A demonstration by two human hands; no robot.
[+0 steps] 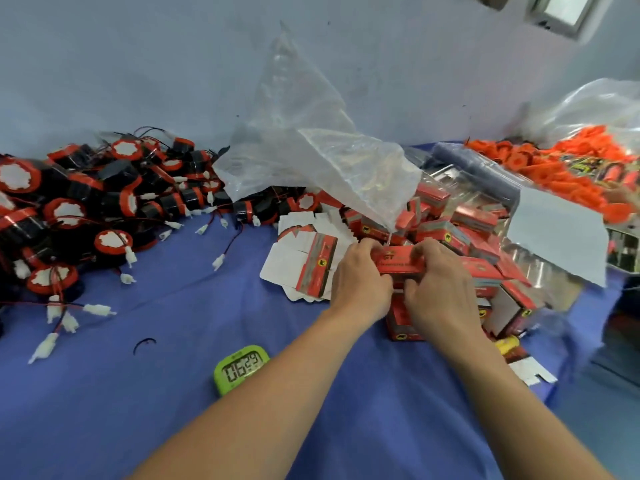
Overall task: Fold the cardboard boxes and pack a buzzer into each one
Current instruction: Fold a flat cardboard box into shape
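Note:
A small red cardboard box (400, 263) sits between both hands above the blue table. My left hand (360, 282) grips its left end and my right hand (438, 282) grips its right end, fingers curled round the edges. A stack of flat unfolded box blanks (301, 261), white with red print, lies just left of my hands. A big heap of black-and-red buzzers (86, 206) with red wires and white plugs fills the left of the table. Folded red boxes (460, 230) are piled behind and right of my hands.
A crumpled clear plastic bag (322, 157) rises behind the boxes. A green digital timer (240, 368) lies near my left forearm. Orange plastic parts (561, 168) in a bag fill the far right. A yellow item (507, 344) lies by my right wrist. The blue cloth's edge (561, 382) drops off at right.

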